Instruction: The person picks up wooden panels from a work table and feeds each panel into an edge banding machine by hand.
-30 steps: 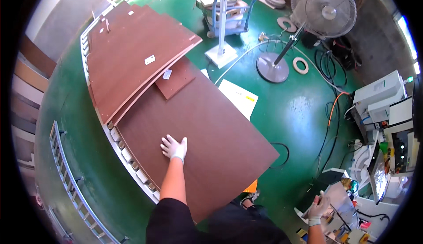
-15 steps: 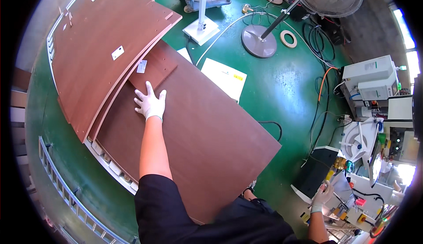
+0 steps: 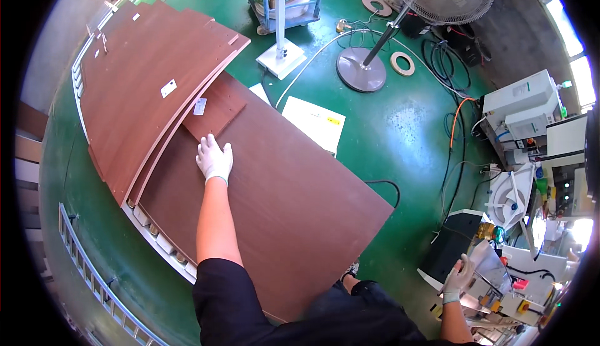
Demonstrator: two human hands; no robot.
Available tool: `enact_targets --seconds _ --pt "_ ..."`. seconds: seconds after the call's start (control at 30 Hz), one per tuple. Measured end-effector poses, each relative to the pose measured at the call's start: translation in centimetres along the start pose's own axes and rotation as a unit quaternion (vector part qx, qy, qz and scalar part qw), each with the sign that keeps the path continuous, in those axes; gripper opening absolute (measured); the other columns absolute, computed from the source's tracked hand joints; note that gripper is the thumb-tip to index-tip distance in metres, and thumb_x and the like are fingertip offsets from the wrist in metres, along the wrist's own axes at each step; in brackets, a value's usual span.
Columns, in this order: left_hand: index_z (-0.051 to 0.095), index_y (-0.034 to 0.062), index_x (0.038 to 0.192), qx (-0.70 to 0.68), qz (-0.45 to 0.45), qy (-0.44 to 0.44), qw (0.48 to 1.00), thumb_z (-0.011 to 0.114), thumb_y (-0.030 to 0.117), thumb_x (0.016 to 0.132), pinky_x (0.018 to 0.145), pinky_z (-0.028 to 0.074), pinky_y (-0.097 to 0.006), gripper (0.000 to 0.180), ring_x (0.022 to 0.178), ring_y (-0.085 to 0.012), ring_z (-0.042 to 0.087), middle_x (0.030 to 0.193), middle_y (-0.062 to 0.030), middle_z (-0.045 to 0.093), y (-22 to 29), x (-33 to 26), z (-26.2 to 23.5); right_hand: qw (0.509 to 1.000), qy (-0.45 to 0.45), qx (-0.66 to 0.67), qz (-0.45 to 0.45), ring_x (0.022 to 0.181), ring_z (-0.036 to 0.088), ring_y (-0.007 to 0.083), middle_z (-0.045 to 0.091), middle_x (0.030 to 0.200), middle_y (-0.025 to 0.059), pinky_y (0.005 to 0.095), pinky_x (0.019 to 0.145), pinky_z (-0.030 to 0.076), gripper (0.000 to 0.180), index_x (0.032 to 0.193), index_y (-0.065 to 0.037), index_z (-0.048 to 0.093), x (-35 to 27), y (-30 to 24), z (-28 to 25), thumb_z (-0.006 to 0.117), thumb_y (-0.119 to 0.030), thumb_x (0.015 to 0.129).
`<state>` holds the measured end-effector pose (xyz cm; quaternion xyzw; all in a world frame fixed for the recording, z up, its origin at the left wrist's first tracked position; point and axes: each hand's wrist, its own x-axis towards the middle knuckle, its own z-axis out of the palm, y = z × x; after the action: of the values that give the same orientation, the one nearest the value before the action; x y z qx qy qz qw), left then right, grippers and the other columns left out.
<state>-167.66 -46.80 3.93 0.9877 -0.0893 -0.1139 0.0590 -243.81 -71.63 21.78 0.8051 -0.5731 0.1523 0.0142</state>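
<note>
My left hand, in a white glove, lies on a large brown wooden panel. Its fingers are stretched and only slightly apart, with nothing in them. Just beyond the fingertips is a smaller brown board with a row of holes, partly under a stack of brown panels at the left. A white label sits by the stack's edge. Far to the right, my right hand, also gloved, is beside a machine with a metal plate. Its fingers look apart; contact with the machine cannot be made out.
A roller conveyor runs under the panels; a metal rail stands left. Beyond are a white-based post, blue cart, pedestal fan and white sheet. Cables cross the green floor toward the machine.
My left hand has drawn slightly back from the smaller board, its fingers closer together. My right hand has shifted a little beside the machine. The whole view has moved slightly.
</note>
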Motion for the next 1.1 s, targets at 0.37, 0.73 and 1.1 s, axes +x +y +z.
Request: enact_targets --seconds 0.37,0.73,1.1 --pt "0.031 0.0091 0.161 0.132 0.206 0.075 0.967 0.051 0.069 0.096 0.126 0.023 -0.05 0.09 0.154 -0.0363 0.028 0.167 -0.0179 0.029 4.9 10.6 0.9 0.994 -0.012 -0.029 0.101 0.089 0.059 0.0226 0.063 0.107 0.011 0.0323 0.075 0.048 0.024 0.121 -0.001 0.068 -1.0 2.8 1.7 0.063 -0.01 0.099" --pt "0.055 0.01 0.138 0.109 0.396 0.105 0.906 0.07 0.057 0.086 0.128 0.019 -0.049 0.072 0.152 -0.034 0.029 0.155 -0.0128 0.043 6.8 16.0 1.3 0.986 -0.016 -0.154 0.067 0.106 0.066 0.0284 0.067 0.117 0.0143 0.0373 0.094 0.051 0.026 0.123 0.001 0.067 -1.0 4.7 1.6 0.061 -0.012 0.101" --pt "0.053 0.0048 0.141 0.102 0.349 0.008 0.932 0.067 0.059 0.086 0.127 0.011 -0.055 0.079 0.153 -0.0404 0.024 0.156 -0.0201 0.041 5.8 -4.7 3.5 0.992 0.003 -0.076 0.097 0.111 0.064 0.0248 0.068 0.12 0.0133 0.0368 0.1 0.048 0.025 0.123 0.002 0.066 -1.3 4.3 1.6 0.061 -0.012 0.103"
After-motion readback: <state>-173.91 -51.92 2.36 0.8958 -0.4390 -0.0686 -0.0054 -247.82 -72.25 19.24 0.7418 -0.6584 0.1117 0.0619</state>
